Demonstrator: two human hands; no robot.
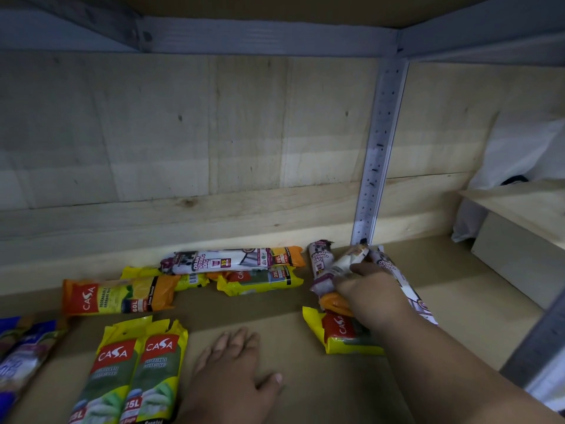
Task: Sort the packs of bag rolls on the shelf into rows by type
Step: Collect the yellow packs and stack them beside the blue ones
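My right hand (371, 293) reaches to the back right of the shelf and grips a white and purple drawstring bag pack (345, 264), among two more of the same kind (319, 260) (406, 289). Under my wrist lie an orange pack (333, 302) and a yellow Casa pack (339, 332). My left hand (235, 377) rests flat and open on the shelf board (275, 313). Two yellow 25L Casa packs (131, 371) lie side by side at the front left. At the back, a drawstring pack (220, 261) lies on yellow and orange packs (260, 280), beside an orange 60L pack (119, 296).
Blue packs (21, 350) lie at the far left edge. A perforated metal upright (376, 166) stands at the back right corner. A wooden back wall (183, 133) closes the shelf; a metal beam (269, 38) runs overhead. A lower wooden shelf (519, 203) with white plastic (526, 148) sits to the right.
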